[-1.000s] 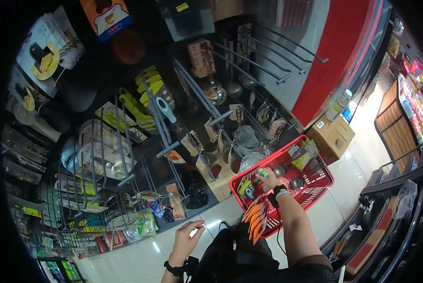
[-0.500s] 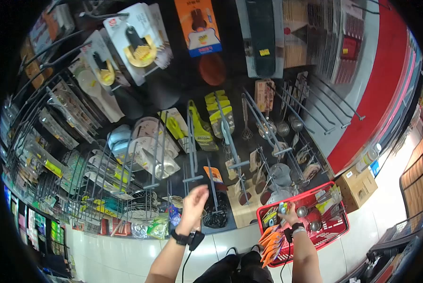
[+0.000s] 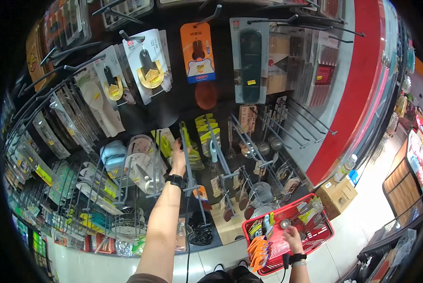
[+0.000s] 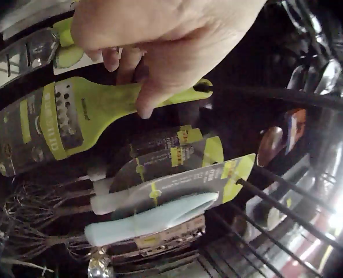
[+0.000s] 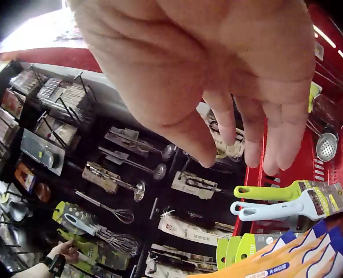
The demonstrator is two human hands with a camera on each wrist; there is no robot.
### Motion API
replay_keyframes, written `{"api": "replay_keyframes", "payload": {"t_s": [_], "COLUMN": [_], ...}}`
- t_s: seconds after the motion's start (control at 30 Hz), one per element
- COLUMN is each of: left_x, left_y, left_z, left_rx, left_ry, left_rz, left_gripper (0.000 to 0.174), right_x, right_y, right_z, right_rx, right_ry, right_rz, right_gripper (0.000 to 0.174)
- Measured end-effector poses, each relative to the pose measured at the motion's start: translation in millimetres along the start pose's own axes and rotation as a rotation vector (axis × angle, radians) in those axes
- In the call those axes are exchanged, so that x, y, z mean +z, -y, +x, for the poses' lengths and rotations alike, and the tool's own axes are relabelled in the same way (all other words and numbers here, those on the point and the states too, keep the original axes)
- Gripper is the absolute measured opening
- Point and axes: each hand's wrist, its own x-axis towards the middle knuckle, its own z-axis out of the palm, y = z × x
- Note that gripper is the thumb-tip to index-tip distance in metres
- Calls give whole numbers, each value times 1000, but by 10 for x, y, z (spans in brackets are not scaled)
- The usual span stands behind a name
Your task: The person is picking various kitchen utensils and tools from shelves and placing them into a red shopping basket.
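My left hand (image 3: 178, 159) reaches into the wall rack. In the left wrist view its thumb and fingers pinch the handle of a lime-green grater (image 4: 90, 116) in card packaging, hanging on a hook. Several whisks, the nearest with a pale blue handle (image 4: 151, 220), hang beside it. My right hand (image 3: 294, 239) hovers over a red shopping basket (image 3: 331, 231), fingers loosely bent and holding nothing. Below its fingertips in the right wrist view lie a green-handled grater (image 5: 267, 193) and a light blue-handled grater (image 5: 276, 209). Orange packaging cards (image 3: 258, 253) stick out over the basket's near side.
Long metal hooks (image 3: 310, 118) jut out from the rack. A skimmer (image 5: 326, 146) lies in the basket. Behind the basket, a cardboard box (image 3: 336, 195) bears a bottle (image 3: 347, 167). Packaged spatulas (image 3: 150, 70) hang higher up, and a dark shelf unit (image 3: 390, 254) stands at right.
My left hand has gone from low in front of the rack up to the green grater. My right hand has let go of the blue- and green-handled graters in the basket. The head view tilted upward.
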Motion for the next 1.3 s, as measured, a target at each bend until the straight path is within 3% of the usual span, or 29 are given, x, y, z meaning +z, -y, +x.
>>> {"api": "replay_keyframes", "payload": {"t_s": [0.07,0.2,0.23,0.3,0.4,0.47,0.53,0.63,0.67,0.73,0.77,0.8,0.83,0.87,0.93,0.97,1.1,1.3], "left_x": [7,-46,-112,-29,-201,-227,-271,-228,-108,-52,95,138,240,372,599,661,679,336], "left_y": [-35,-204,-509,-439,-709,-666,-769,-1039,-813,-1077,-1184,-1169,-1182,-1212,-1269,-1329,-1314,-900], "left_z": [-85,-443,-657,-927,-1354,-1621,-1797,-2155,-2267,-2453,-2586,-2660,-2740,-2829,-2938,-2955,-2926,-3013], "left_rx": [113,56,83,65,37,-21,33,61,399,529,697,647,725,802,814,771,752,393], "left_ry": [-38,102,122,98,159,213,251,286,207,256,269,318,321,322,411,482,464,554], "left_rz": [-38,-62,-1,-145,-141,-293,-239,-296,-66,42,50,65,13,-38,19,-12,-50,44], "left_gripper": [30,21,23,29,29,21,20,20,17,21,25,28,28,29,31,32,33,16], "right_x": [-30,104,148,243,537,819,923,1211,1302,1309,1354,1390,1386,1442,1345,1252,636,114], "right_y": [-45,250,318,288,797,1220,1310,1725,1929,1957,1979,2002,2040,1909,1783,1781,1670,957], "right_z": [-111,-214,-200,-251,-397,-499,-615,-807,-914,-1035,-1100,-1159,-1181,-1115,-954,-978,-708,-60], "right_rx": [-11,-70,-143,-201,-280,-356,-422,-578,-602,-635,-668,-701,-658,-711,-818,-577,-546,-473], "right_ry": [-2,29,57,70,160,232,241,317,353,324,269,213,212,84,-174,-174,-359,-434], "right_rz": [-11,-55,-104,-148,-212,-263,-237,-217,-201,-181,-147,-115,-126,27,-34,113,131,-128], "right_gripper": [44,34,32,27,27,25,24,35,41,52,54,55,53,37,18,7,10,16]}}
